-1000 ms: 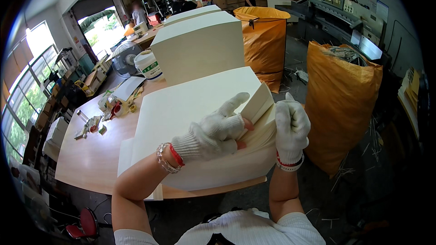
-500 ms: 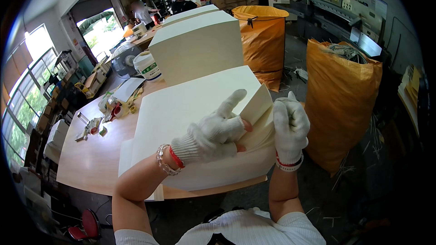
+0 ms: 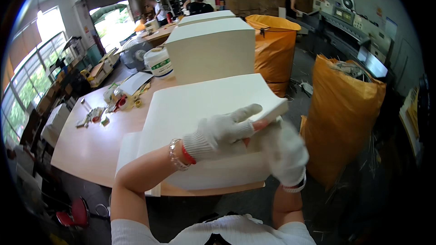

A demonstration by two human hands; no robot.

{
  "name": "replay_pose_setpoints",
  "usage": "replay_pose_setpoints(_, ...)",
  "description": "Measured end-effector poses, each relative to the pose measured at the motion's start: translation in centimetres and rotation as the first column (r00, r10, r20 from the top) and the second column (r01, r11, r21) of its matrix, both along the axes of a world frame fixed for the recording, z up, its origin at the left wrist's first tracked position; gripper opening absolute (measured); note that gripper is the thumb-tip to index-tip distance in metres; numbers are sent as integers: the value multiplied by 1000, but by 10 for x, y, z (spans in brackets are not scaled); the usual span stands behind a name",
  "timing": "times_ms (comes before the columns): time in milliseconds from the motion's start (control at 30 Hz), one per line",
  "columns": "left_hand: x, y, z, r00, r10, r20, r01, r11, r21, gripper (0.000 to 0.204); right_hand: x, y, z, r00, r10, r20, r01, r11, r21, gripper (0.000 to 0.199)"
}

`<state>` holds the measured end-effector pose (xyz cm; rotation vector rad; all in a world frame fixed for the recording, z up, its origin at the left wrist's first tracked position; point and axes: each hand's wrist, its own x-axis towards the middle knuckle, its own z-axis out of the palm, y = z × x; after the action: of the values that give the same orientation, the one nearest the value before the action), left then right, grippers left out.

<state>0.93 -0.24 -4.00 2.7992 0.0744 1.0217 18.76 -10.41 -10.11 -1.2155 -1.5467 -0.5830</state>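
Printed label on the white tub, green and blue bands; lettering small. Stack of white sheets, smooth and matt, lies on the near part of the wood-toned table, its right-hand corner bent up at the hands. Two gloves, white knit, ribbed at the cuff. Left hand lies across the stack, digits spread, two bare tips poking out, set apart at the raised corner; cannot tell whether they pinch any sheets. Right hand at the same corner, just beside the left, motion-blurred; finger opening and hold cannot be told. One clear beaded bracelet, left wrist. Behind, two more white stacks, the nearer tall and block-like. Two orange sacks, creased, glossy: one upright, one topped with pale shreds. One round fan.
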Motion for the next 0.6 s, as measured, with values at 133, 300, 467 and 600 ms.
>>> replay_pose_setpoints(133, -2, -17, -18, 948, 294, -118, -261, 936, 239, 48, -9, -1, -7, 978, 111, 177, -72, 975, -211, 28)
replay_pose_setpoints(300, -3, -23, -21, 930, 350, -107, -281, 871, 404, 37, -13, 0, -9, 986, 107, 127, -84, 981, -177, 24)
replay_pose_setpoints(467, -20, 0, -11, 949, 314, -26, -295, 914, 280, 46, -19, 4, -5, 972, 211, -99, -226, 959, -173, 20)
replay_pose_setpoints(600, -67, 12, 53, 900, 421, 114, -416, 907, -65, 56, -14, 12, -10, 967, 254, -24, -253, 940, -228, 20)
